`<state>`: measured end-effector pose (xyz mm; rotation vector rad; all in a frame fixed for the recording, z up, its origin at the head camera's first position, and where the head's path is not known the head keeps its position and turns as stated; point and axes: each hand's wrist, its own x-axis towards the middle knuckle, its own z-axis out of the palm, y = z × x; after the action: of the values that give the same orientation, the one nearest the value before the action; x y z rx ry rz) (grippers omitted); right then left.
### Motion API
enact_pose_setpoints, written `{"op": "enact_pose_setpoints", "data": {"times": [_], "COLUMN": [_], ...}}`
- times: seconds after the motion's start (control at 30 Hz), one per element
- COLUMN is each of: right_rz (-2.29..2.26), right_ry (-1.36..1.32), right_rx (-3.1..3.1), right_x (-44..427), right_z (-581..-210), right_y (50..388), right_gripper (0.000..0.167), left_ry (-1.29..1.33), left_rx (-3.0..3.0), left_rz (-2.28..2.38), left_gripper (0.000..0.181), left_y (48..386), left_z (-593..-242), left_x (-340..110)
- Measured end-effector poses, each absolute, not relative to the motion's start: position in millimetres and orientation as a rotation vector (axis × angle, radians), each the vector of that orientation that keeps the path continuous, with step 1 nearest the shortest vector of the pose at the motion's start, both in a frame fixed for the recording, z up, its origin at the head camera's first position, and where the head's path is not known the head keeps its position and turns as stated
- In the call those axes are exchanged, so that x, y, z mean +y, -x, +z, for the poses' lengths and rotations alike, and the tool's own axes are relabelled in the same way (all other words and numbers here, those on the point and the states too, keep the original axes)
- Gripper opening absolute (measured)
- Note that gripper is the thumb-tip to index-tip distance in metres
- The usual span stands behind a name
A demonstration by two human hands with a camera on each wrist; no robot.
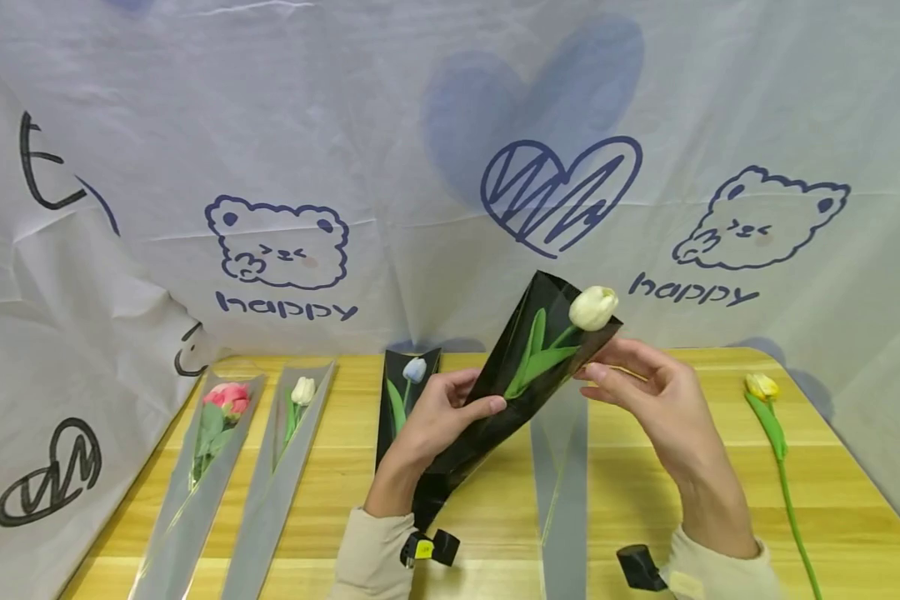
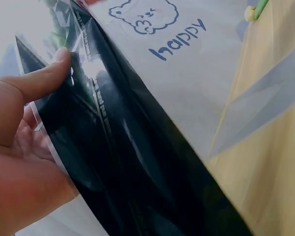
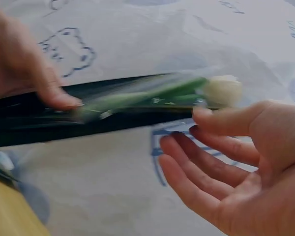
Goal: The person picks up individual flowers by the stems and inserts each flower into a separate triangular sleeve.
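A black flower sleeve [image 1: 487, 417] with a clear front is held tilted above the table, its mouth toward the upper right. Inside it lies a white tulip [image 1: 594, 308] with green leaves, the bloom sticking out at the mouth. My left hand [image 1: 438, 417] grips the sleeve's left side around mid-length, thumb across the clear front and fingers behind. At the mouth's right edge, my right hand [image 1: 656, 400] pinches the film between thumb and index finger; its other fingers are loosely bent, as the right wrist view shows. The sleeve hides part of the stem.
On the wooden table [image 1: 645, 508] lie a sleeved pink flower [image 1: 227, 400], a sleeved white tulip [image 1: 303, 392] and a blue tulip [image 1: 415, 370] in black wrap. A grey sleeve [image 1: 562, 500] lies under the held one. At right is a loose yellow tulip [image 1: 762, 386]. Printed cloth [image 1: 390, 167] hangs behind.
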<state>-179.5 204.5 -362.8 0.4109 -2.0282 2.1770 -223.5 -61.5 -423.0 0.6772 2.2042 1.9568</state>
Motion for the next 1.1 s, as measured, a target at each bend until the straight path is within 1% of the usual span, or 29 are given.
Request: {"op": "enact_pose_setpoints", "data": {"times": [0.13,0.17,0.2,0.27,0.33,0.4,0.47,0.6,0.77,0.83,0.9,1.1], "right_rz": [2.008,1.979,1.948,1.901,1.846,1.795,1.756,1.686,1.661,1.682,1.708,1.787], "right_ry": [-0.374,-0.360,-0.344,-0.311,-0.283,-0.263,-0.261,-0.294,-0.330,-0.343,-0.365,-0.455], "right_rx": [-2.090,-2.095,-2.097,-2.083,-2.066,-2.049,-2.032,-2.004,-1.971,-1.978,-2.023,-2.259], "right_x": [188,185,183,179,178,177,176,172,167,166,167,167], "right_z": [-370,-372,-373,-373,-373,-371,-369,-368,-368,-369,-369,-371], "right_y": [185,186,187,188,188,187,186,185,185,185,185,183], "right_gripper": [0.019,0.019,0.018,0.017,0.015,0.013,0.011,0.008,0.009,0.012,0.018,0.046], "left_ry": [-0.689,-0.684,-0.675,-0.662,-0.647,-0.639,-0.639,-0.667,-0.672,-0.653,-0.616,-0.486], "left_rx": [2.185,2.170,2.141,2.109,2.095,2.091,2.093,2.031,2.065,2.100,2.124,2.193], "left_rz": [1.973,1.974,1.977,1.968,1.954,1.957,1.981,2.088,2.134,2.146,2.182,2.298], "left_gripper": [0.020,0.016,0.018,0.034,0.040,0.042,0.039,0.028,0.019,0.017,0.016,0.015], "left_y": [223,223,223,222,222,222,223,223,221,221,220,219], "left_z": [-422,-422,-422,-421,-421,-420,-420,-421,-421,-420,-419,-413], "left_x": [-59,-59,-59,-60,-61,-61,-60,-54,-49,-47,-46,-46]}}
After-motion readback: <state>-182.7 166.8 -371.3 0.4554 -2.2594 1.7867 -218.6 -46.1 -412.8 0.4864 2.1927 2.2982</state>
